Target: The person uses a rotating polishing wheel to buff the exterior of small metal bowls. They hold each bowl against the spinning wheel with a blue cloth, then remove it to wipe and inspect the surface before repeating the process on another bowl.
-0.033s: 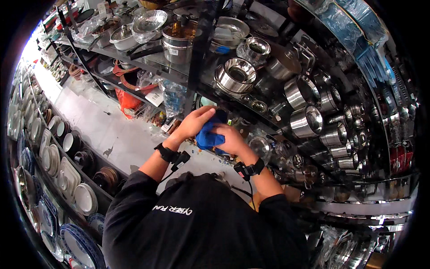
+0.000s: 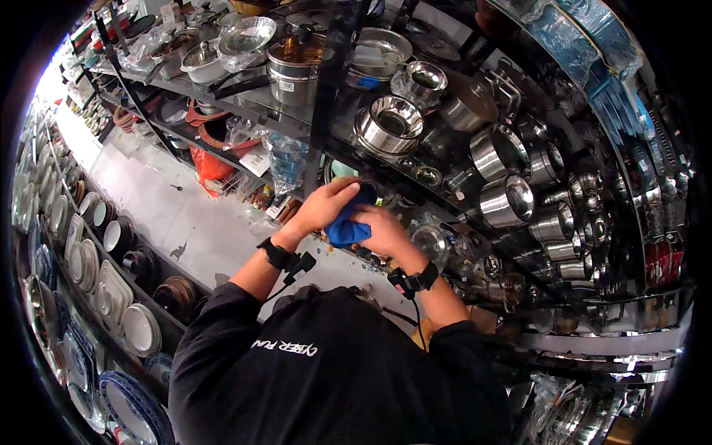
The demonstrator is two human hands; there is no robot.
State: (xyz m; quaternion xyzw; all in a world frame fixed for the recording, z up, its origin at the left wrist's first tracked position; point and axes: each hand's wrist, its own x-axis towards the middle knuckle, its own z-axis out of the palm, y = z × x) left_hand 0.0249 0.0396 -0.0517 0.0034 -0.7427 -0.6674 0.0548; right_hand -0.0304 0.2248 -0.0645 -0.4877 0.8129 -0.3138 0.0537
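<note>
bowls (image 2: 389, 127) nested; right hand (image 2: 384, 231) on blue cloth (image 2: 347, 233)

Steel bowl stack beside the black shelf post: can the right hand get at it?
Probably yes: the side of the steel bowl stack facing the right hand looks unblocked, though that hand is on the blue cloth and depth is hard to judge.

Plates (image 2: 141, 330) left of cloth (image 2: 347, 233), pots (image 2: 506, 204) right

Upper-left glare; steel pots (image 2: 500, 206) glint; edges curve into black.
</note>
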